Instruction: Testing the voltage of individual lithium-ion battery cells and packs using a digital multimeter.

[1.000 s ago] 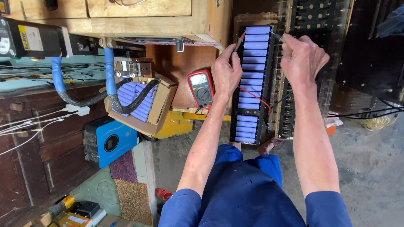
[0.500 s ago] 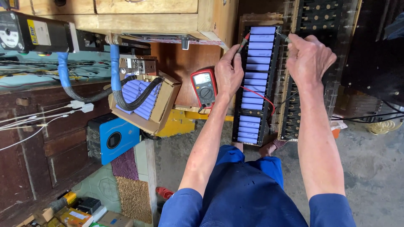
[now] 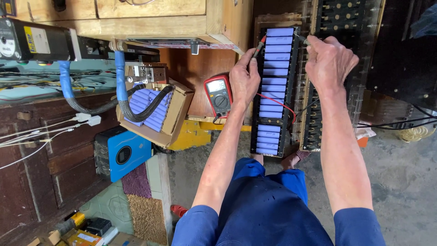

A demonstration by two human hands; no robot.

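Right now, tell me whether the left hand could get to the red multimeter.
Probably yes. The left hand holds a red-tipped probe at the battery rack, and the red multimeter lies right beside that wrist with nothing between them, though the hand would need to free the probe first.

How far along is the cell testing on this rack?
Done: the rack is loaded with purple cells, and the meter is on. In hand: the left hand and right hand each press a probe at the top cell. Left: which cells remain untested doesn't show.
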